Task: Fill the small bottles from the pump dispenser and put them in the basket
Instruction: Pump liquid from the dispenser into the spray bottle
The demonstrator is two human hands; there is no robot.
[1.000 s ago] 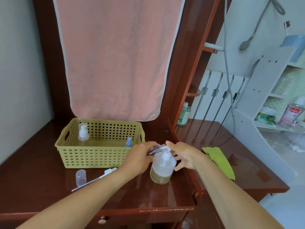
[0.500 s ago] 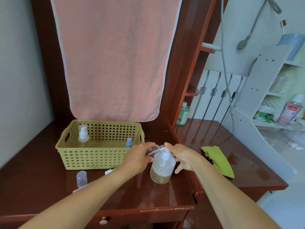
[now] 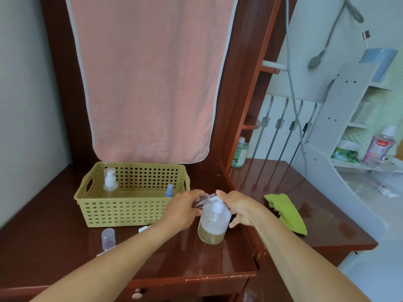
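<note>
Head view: I judge a fill is under way. My left hand (image 3: 183,211) curls its fingers round a small bottle (image 3: 204,200), tilted with its mouth at the spout of the pump dispenser (image 3: 212,227), which stands near the right edge of the desk (image 3: 65,247). My right hand (image 3: 238,207) clasps the pump top. Next I must press down, keeping mouth under spout. Since half a second ago nothing has visibly shifted. The basket (image 3: 122,199) sits back-left.

Both bare forearms are reaching forward, the left from 7 o'clock, the right from 5 o'clock. The left hand (image 3: 183,209) is curling its fingers round a small bottle (image 3: 202,200). At its 3 o'clock, the right hand (image 3: 239,207) is clasping the pump dispenser (image 3: 212,225).
</note>
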